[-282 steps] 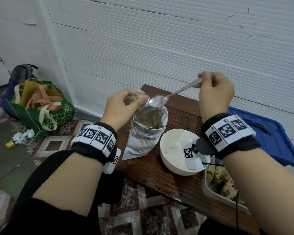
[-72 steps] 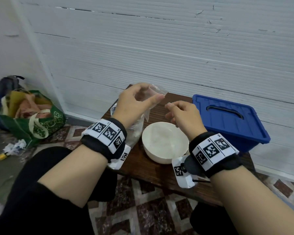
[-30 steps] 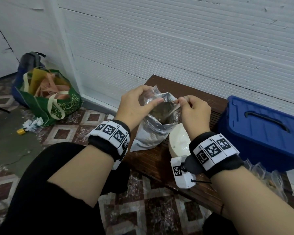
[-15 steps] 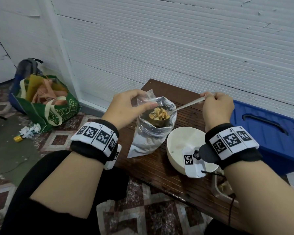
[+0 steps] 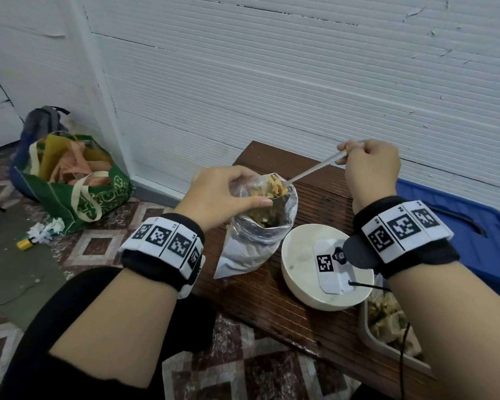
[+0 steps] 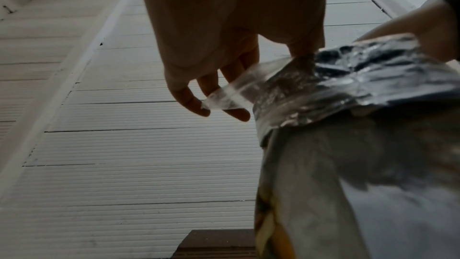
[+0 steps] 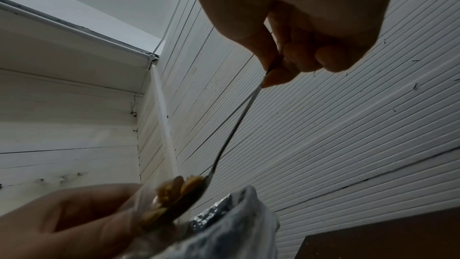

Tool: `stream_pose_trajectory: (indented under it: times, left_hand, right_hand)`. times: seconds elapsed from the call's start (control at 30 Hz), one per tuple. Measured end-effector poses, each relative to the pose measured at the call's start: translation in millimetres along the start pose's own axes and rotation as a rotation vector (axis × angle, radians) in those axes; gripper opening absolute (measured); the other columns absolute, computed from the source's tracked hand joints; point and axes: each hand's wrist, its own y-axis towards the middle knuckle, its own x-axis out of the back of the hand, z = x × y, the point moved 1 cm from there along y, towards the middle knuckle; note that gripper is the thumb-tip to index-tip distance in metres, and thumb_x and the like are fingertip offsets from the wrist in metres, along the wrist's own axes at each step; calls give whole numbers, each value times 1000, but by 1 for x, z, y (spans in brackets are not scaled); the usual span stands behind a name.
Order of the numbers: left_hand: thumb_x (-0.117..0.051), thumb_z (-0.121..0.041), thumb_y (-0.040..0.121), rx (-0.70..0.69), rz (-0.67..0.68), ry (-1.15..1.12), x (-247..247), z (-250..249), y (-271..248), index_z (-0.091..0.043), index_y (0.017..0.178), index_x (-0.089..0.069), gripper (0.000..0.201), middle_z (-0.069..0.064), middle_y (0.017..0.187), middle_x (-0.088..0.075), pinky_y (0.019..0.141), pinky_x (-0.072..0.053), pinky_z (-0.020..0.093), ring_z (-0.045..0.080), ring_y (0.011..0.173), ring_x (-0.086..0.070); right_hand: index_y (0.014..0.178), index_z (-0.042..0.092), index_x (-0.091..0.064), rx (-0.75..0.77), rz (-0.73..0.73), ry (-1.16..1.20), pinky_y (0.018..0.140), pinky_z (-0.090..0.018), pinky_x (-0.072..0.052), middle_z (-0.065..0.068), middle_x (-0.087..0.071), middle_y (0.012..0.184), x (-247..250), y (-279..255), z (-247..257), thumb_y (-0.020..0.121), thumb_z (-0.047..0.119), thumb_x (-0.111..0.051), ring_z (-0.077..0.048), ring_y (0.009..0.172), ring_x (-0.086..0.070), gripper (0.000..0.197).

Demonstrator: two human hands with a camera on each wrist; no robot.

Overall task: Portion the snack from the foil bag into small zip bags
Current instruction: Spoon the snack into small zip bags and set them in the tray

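Observation:
The silver foil bag stands open on the wooden bench, with snack pieces showing inside. My left hand pinches a small clear zip bag at the foil bag's mouth; the left wrist view shows the zip bag between the fingers, next to the foil bag. My right hand grips the handle of a metal spoon. The spoon's bowl, heaped with yellow snack, is at the zip bag's opening. From the right wrist, the loaded spoon touches the clear bag's edge.
A white bowl sits on the bench right of the foil bag. A tray with filled zip bags lies at the lower right. A blue lidded box stands behind it. A green shopping bag sits on the floor at left.
The right hand has lifted the loaded spoon out of the foil bag and up to the mouth of the small zip bag. The left hand keeps its hold.

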Motion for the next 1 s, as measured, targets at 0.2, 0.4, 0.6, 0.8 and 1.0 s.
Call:
stream_pose_trajectory:
  times: [0.2,0.4,0.6,0.8,1.0]
  left_hand:
    - [-57,-87,48,-37,4,31,-7,1,2,-49,90,-57,57,-25,95,-64,101,-39,47,6,102,-57]
    - [-53,-79,57,-43,-67,31,-12,-7,0,-44,86,-58,46,-27,87,-61,102,-31,38,7,98,-58]
    - [-64,-51,82,56,-141,-170,-8,-6,3,-29,97,-56,28,-16,96,-60,74,-42,8,0,89,-56]
    - [-63,-52,80,43,-213,-263,0,4,5,-21,100,-63,37,-8,92,-68,78,-48,17,4,88,-63]
    - [-70,-50,74,-16,-214,-316,4,-3,0,-35,89,-66,22,-15,81,-65,68,-47,12,-2,76,-59]
  right_hand:
    - [78,19,-68,57,71,45,65,-14,-38,9,-63,70,-10,-10,2,97,18,-48,3,69,-54,28]
    - [82,27,-66,204,142,232,75,-16,-43,11,-62,69,-10,-22,9,98,19,-50,1,72,-57,24]
    - [88,17,-64,356,44,345,66,-8,-41,5,-64,81,2,-20,18,99,15,-49,5,66,-55,19]
    - [79,29,-56,295,-174,343,72,-16,-47,14,-61,81,13,-15,14,99,17,-45,3,67,-55,26]
    - [85,25,-63,288,57,69,63,-13,-42,14,-60,75,0,-27,-3,97,21,-50,1,67,-56,18]
